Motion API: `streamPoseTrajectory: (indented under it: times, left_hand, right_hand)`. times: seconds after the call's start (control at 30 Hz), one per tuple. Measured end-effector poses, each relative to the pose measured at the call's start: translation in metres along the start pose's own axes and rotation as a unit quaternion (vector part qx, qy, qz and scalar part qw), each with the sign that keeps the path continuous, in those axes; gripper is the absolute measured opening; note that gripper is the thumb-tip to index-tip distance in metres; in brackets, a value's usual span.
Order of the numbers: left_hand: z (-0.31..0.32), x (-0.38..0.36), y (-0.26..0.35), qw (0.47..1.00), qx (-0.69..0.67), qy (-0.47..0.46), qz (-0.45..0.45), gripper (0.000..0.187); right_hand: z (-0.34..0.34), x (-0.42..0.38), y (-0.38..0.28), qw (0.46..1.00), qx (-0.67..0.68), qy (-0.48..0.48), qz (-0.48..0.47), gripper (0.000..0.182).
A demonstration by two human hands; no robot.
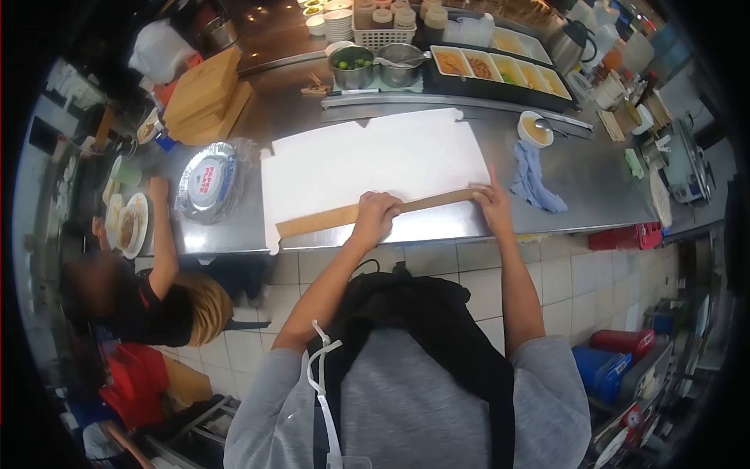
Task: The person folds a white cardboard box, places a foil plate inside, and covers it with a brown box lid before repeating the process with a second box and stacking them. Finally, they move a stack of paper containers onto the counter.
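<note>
A flat cardboard box blank (pixel 375 156), white on its upper face and notched at the edges, lies on the steel counter in front of me. Along its near side, a brown strip of the board (pixel 316 222) is folded up and over. My left hand (pixel 378 216) grips this strip near its middle, with the fingers curled over it. At the right end, my right hand (pixel 494 205) pinches the strip by the corner, one finger stretched along the blank's right edge. The undersides of both grips are hidden.
Left of the blank are wrapped paper plates (pixel 206 181) and stacked brown boxes (pixel 205 98). A blue cloth (pixel 536 178) and a white bowl with a spoon (pixel 534 131) lie right. Behind are metal pots (pixel 351 70) and food trays (pixel 500 69). A co-worker (pixel 156 297) stands left.
</note>
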State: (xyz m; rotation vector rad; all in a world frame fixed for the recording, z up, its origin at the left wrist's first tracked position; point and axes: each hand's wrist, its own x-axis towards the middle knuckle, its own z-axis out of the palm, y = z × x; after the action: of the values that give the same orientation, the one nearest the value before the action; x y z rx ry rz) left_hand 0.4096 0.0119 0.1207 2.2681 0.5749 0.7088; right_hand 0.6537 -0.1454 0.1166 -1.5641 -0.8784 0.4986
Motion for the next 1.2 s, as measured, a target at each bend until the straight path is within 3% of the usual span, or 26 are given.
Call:
streamPoseTrajectory:
  times: [0.07,0.13,0.2,0.23,0.27,0.33,0.43,0.47,0.53,0.6,0.67,0.7,0.73,0.77,0.8,0.87,0.93,1.0,1.1,1.2]
  left_hand:
    - [0.008,0.002,-0.010,1.000,-0.004,-0.010,0.023,0.007]
    - [0.000,-0.002,-0.007,0.995,0.063,-0.072,0.024,0.019]
    - [-0.028,-0.021,0.015,0.988,0.143,-0.029,0.059,0.048]
    - [-0.054,-0.031,0.022,0.987,0.159,-0.020,0.035,0.048]
    - [-0.083,-0.044,0.030,0.982,0.191,-0.012,0.000,0.061]
    - [-0.128,-0.080,0.014,0.968,0.241,-0.011,-0.071,0.084]
    - [-0.175,-0.132,-0.023,0.912,0.338,-0.033,-0.230,0.081]
    - [-0.180,-0.141,-0.035,0.911,0.339,-0.030,-0.232,0.081]
    - [-0.187,-0.149,-0.049,0.924,0.319,-0.099,-0.185,0.076]
    - [-0.186,-0.152,-0.063,0.927,0.337,-0.071,-0.151,0.072]
    - [-0.191,-0.152,-0.088,0.972,0.216,0.025,-0.088,0.050]
    - [-0.191,-0.148,-0.088,0.972,0.214,0.029,-0.089,0.050]
    - [-0.191,-0.141,-0.083,0.976,0.070,0.111,-0.175,0.033]
    - [-0.192,-0.131,-0.079,0.945,-0.076,0.190,-0.254,0.021]
    - [-0.195,-0.117,-0.075,0.944,-0.078,0.195,-0.255,0.021]
    - [-0.202,-0.085,-0.068,0.866,-0.293,0.172,-0.367,0.031]
    - [-0.213,-0.056,-0.062,0.905,-0.222,0.175,-0.319,0.040]
    - [-0.226,-0.026,-0.063,0.918,-0.125,0.202,-0.319,0.043]
    - [-0.255,0.011,-0.021,0.916,-0.172,0.214,-0.292,0.040]
    - [-0.265,0.029,-0.019,0.911,-0.111,0.194,-0.346,0.031]
  right_hand:
    - [-0.010,0.000,-0.005,0.994,-0.102,-0.013,0.030,0.053]
    - [-0.013,0.001,-0.003,0.997,-0.037,-0.005,0.074,0.046]
    - [-0.022,0.003,0.002,0.992,-0.048,-0.048,0.106,0.051]
    - [-0.019,0.002,-0.011,0.981,-0.187,-0.051,0.007,0.054]
    - [-0.017,0.004,-0.028,0.942,-0.319,-0.044,-0.097,0.057]
    - [0.012,0.003,-0.063,0.931,-0.323,-0.085,-0.147,0.060]
    - [0.082,-0.010,-0.083,0.921,-0.256,-0.209,-0.207,0.063]
    - [0.108,-0.014,-0.090,0.904,-0.276,-0.224,-0.240,0.055]
    - [0.138,-0.010,-0.079,0.883,-0.294,-0.240,-0.276,0.047]
    - [0.157,-0.002,-0.054,0.870,-0.294,-0.273,-0.286,0.027]
    - [0.159,0.006,-0.084,0.880,-0.282,-0.253,-0.288,0.020]
    - [0.158,0.014,-0.087,0.882,-0.305,-0.298,-0.202,0.021]
    - [0.156,0.021,-0.088,0.875,-0.324,-0.339,-0.115,0.022]
    - [0.156,0.027,-0.087,0.887,-0.297,-0.346,-0.080,0.022]
    - [0.155,0.036,-0.084,0.884,-0.299,-0.349,-0.083,0.022]
    - [0.156,0.056,-0.079,0.888,-0.187,-0.420,0.016,0.021]
    - [0.155,0.079,-0.089,0.865,-0.212,-0.454,0.025,0.020]
    - [0.150,0.101,-0.094,0.856,-0.133,-0.495,0.070,0.017]
    - [0.144,0.120,-0.111,0.857,-0.059,-0.496,0.123,0.015]
    - [0.140,0.128,-0.121,0.859,-0.042,-0.498,0.116,0.013]
